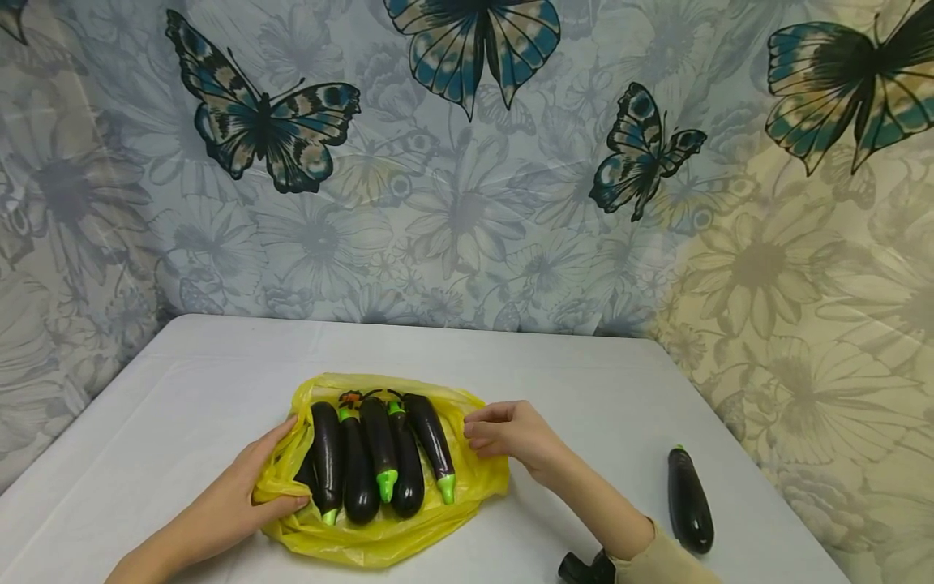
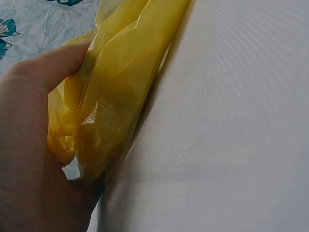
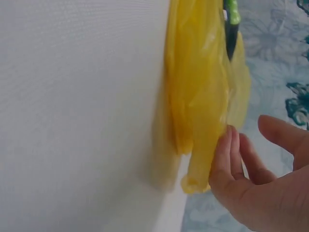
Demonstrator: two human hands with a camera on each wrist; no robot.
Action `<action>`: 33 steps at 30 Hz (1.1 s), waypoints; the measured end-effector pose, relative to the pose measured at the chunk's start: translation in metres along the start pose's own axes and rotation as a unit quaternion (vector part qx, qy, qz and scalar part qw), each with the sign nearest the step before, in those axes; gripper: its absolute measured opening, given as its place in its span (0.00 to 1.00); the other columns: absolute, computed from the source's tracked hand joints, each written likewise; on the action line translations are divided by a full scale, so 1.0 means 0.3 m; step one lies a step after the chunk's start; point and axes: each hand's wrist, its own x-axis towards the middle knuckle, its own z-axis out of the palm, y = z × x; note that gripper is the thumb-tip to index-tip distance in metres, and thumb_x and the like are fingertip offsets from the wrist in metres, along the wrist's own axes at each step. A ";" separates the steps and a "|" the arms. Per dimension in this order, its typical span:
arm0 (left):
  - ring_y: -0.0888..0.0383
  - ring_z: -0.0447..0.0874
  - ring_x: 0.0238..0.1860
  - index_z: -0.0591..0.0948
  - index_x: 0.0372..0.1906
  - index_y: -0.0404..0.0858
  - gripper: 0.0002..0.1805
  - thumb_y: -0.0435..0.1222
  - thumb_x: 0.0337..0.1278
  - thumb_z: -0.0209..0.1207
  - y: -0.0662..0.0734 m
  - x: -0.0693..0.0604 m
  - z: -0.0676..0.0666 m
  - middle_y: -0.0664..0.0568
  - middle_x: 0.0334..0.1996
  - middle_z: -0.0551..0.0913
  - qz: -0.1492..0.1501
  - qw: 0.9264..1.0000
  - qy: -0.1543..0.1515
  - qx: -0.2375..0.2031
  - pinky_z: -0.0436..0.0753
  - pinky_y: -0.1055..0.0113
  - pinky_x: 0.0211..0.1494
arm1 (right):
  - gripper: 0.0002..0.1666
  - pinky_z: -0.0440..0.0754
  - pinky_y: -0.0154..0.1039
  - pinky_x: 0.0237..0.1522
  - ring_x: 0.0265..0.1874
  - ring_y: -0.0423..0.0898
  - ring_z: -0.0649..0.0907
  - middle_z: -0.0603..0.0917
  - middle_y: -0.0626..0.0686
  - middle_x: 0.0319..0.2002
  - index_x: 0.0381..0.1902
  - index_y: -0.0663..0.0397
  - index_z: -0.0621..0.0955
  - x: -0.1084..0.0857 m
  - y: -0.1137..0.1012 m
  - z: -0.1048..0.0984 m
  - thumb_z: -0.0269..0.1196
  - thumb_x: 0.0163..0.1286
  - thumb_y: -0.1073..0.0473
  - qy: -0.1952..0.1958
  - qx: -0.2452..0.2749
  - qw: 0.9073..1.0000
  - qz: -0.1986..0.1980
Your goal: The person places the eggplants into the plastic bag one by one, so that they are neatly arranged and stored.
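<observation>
Several dark, glossy eggplants point(image 1: 379, 442) with bright green stem ends lie side by side in a spread yellow plastic bag point(image 1: 365, 553) on the white table. My left hand point(image 1: 237, 495) grips the left side of the bag, with plastic between thumb and fingers; the left wrist view shows the thumb point(image 2: 63, 63) over a fold of the bag point(image 2: 116, 92). At the opposite side is my right hand point(image 1: 518, 438). In the right wrist view its fingertips point(image 3: 227, 145) touch the bag point(image 3: 198, 96), while the thumb stands apart from them.
A single eggplant point(image 1: 689, 501) lies on the white table point(image 1: 584, 389) to the right, beyond my right forearm. Near the right sleeve is a black object point(image 1: 584, 568), partly cut off. Behind the table hangs a butterfly-patterned cloth point(image 1: 467, 203).
</observation>
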 end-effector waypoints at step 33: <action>0.32 0.57 0.67 0.49 0.79 0.47 0.54 0.56 0.55 0.66 0.003 0.005 -0.002 0.33 0.71 0.57 -0.012 1.000 -0.018 0.004 0.66 0.29 0.57 | 0.24 0.82 0.47 0.51 0.51 0.61 0.81 0.81 0.61 0.53 0.56 0.70 0.78 -0.268 0.027 -0.404 0.67 0.67 0.59 0.099 0.022 0.995 -0.014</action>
